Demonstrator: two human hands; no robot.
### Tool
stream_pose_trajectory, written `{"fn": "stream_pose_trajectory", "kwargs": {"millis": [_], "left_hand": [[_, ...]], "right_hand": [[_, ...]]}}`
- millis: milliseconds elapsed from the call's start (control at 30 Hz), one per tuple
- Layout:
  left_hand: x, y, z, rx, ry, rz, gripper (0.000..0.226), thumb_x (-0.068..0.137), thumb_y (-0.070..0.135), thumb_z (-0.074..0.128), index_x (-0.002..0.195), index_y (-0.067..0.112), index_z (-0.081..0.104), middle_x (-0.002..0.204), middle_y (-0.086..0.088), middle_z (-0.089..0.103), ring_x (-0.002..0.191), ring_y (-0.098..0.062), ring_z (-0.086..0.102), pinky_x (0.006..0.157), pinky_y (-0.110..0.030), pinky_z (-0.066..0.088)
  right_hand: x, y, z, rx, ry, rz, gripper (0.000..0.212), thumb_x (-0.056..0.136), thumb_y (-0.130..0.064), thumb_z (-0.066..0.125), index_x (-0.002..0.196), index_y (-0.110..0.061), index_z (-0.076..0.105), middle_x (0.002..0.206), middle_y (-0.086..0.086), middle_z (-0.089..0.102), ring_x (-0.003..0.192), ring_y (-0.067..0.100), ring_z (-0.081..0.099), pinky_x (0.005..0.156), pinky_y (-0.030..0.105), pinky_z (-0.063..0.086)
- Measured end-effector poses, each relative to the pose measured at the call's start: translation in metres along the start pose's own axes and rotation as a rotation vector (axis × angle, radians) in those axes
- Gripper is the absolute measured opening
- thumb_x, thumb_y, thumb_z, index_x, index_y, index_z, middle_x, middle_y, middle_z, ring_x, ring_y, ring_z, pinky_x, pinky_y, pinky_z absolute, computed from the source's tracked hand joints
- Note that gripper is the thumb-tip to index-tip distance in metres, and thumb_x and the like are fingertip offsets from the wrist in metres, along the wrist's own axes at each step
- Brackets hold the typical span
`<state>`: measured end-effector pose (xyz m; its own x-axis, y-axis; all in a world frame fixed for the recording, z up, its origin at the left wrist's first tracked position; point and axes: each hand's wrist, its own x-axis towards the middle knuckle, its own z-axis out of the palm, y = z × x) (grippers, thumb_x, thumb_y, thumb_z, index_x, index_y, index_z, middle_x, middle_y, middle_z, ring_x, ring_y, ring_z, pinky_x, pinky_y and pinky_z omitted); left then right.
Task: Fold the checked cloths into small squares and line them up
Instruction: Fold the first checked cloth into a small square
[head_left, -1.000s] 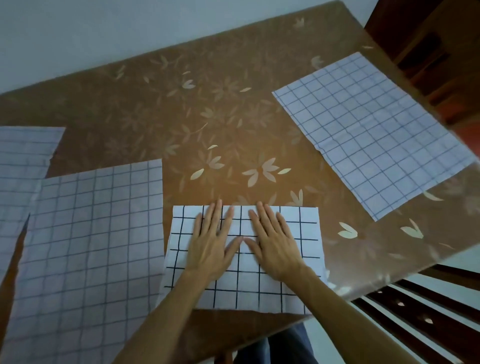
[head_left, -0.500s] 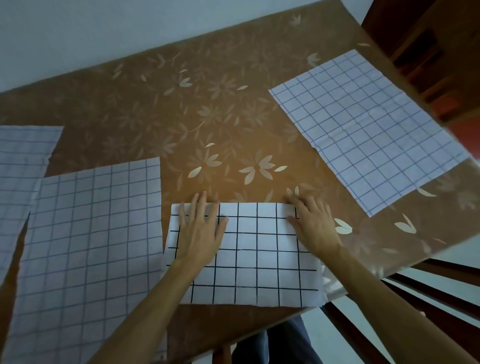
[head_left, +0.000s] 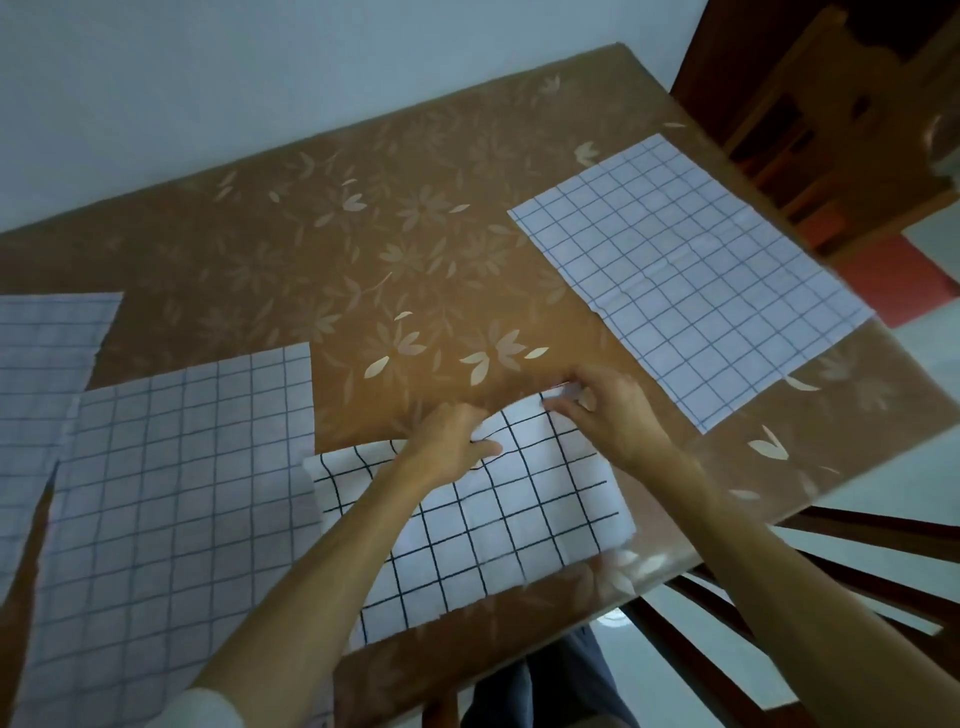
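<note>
A white cloth with bold black checks (head_left: 519, 514) lies folded in front of me at the table's near edge. My left hand (head_left: 452, 441) grips its far edge near the middle, fingers curled into the fabric. My right hand (head_left: 608, 410) pinches the far right corner, which is lifted a little off the table. A larger pale checked cloth (head_left: 171, 509) lies flat to the left, touching the folded one. Another flat checked cloth (head_left: 685, 275) lies at the far right. Part of a further cloth (head_left: 41, 374) shows at the left edge.
The brown table (head_left: 363, 249) has a glossy leaf-patterned cover and meets a pale wall at the back. A dark wooden chair (head_left: 810, 571) stands under the near right edge. Wooden furniture (head_left: 810, 119) stands beyond the far right corner.
Both hands went from pressing flat on the black-checked cloth to gripping its far edge. The right hand moved to the far right corner and lifted it. The camera view tilted.
</note>
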<state>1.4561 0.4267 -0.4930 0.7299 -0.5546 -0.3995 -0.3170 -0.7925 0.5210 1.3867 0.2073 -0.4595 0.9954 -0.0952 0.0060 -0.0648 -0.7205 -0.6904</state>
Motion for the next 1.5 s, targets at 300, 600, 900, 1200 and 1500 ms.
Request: {"fn": "stream_pose_trajectory", "kwargs": {"millis": [300, 600, 900, 1200, 1500], "left_hand": [[-0.046, -0.012, -0.043, -0.526, 0.062, -0.324, 0.047, 0.085, 0.045, 0.074, 0.109, 0.017, 0.045, 0.106, 0.003, 0.043, 0.099, -0.015, 0.046, 0.086, -0.032, 0.040], [-0.085, 0.015, -0.063, -1.085, 0.064, -0.274, 0.026, 0.090, 0.018, 0.072, 0.114, 0.009, 0.070, 0.108, -0.007, 0.076, 0.099, -0.022, 0.073, 0.083, -0.035, 0.059], [-0.117, -0.003, -0.083, -1.062, 0.116, -0.289, 0.042, 0.089, 0.038, 0.072, 0.125, 0.018, 0.065, 0.117, 0.002, 0.073, 0.109, -0.017, 0.069, 0.100, -0.045, 0.052], [-0.159, -0.027, -0.067, -0.897, 0.284, -0.211, 0.058, 0.081, 0.008, 0.080, 0.130, 0.028, 0.056, 0.101, -0.001, 0.077, 0.101, -0.013, 0.071, 0.091, -0.042, 0.058], [-0.178, -0.023, -0.064, -0.764, 0.473, -0.105, 0.034, 0.082, 0.001, 0.077, 0.108, 0.022, 0.071, 0.102, 0.003, 0.075, 0.093, -0.010, 0.072, 0.088, -0.031, 0.058]], "right_hand": [[-0.073, 0.009, -0.007, 0.322, -0.120, 0.500, 0.073, 0.074, -0.042, 0.081, 0.135, -0.030, 0.043, 0.111, -0.013, 0.059, 0.102, 0.011, 0.061, 0.087, 0.028, 0.048], [-0.088, -0.012, 0.023, 0.682, -0.252, 0.565, 0.121, 0.058, -0.057, 0.088, 0.153, -0.028, 0.018, 0.127, -0.004, 0.064, 0.110, 0.010, 0.065, 0.097, 0.034, 0.052], [-0.079, -0.042, -0.008, 0.816, -0.092, 0.372, 0.080, 0.068, -0.028, 0.090, 0.135, -0.045, 0.049, 0.079, 0.014, 0.057, 0.082, 0.032, 0.063, 0.090, 0.042, 0.054], [-0.086, -0.055, -0.020, 0.699, 0.009, 0.330, 0.030, 0.077, -0.010, 0.079, 0.105, -0.009, 0.072, 0.088, -0.020, 0.074, 0.084, 0.003, 0.071, 0.069, 0.022, 0.058], [-0.079, -0.044, -0.030, 0.407, -0.035, 0.210, 0.034, 0.070, -0.025, 0.086, 0.101, -0.032, 0.075, 0.130, -0.009, 0.061, 0.108, -0.007, 0.061, 0.087, 0.017, 0.052]]}}
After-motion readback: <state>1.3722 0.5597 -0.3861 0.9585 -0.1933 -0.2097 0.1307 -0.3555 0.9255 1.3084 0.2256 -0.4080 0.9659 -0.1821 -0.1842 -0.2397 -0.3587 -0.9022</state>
